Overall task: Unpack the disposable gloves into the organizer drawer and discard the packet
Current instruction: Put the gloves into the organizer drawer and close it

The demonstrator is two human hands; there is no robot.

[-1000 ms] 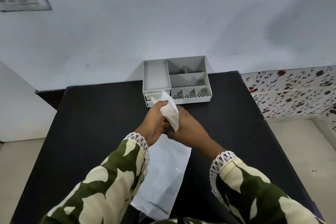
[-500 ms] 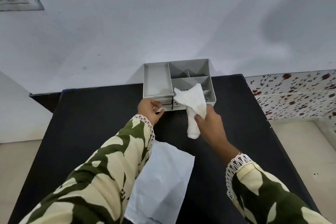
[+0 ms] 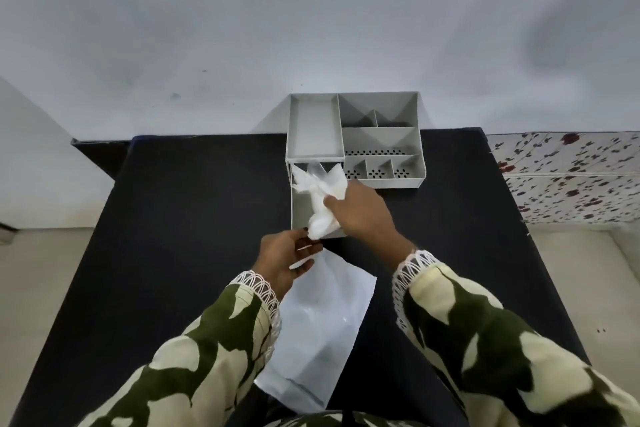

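A grey organizer (image 3: 383,127) stands at the black table's far edge, and its lower-left drawer (image 3: 300,209) is pulled out toward me. My right hand (image 3: 361,216) grips a crumpled bunch of translucent white disposable gloves (image 3: 320,191) and holds it inside the drawer. At the drawer's front edge is my left hand (image 3: 286,261), fingers loosely apart and nothing in it. The white packet (image 3: 322,322) lies flat on the table between my forearms; my left wrist covers one corner of it.
The black table (image 3: 190,218) ends at a plain wall behind the organizer. To the right, past the table's edge, is a floral patterned surface (image 3: 568,177). Pale floor shows on both sides of the table.
My left hand has pulled the drawer out toward me and now rests at its front. My right hand has lowered the gloves from in front of the organizer into the drawer.
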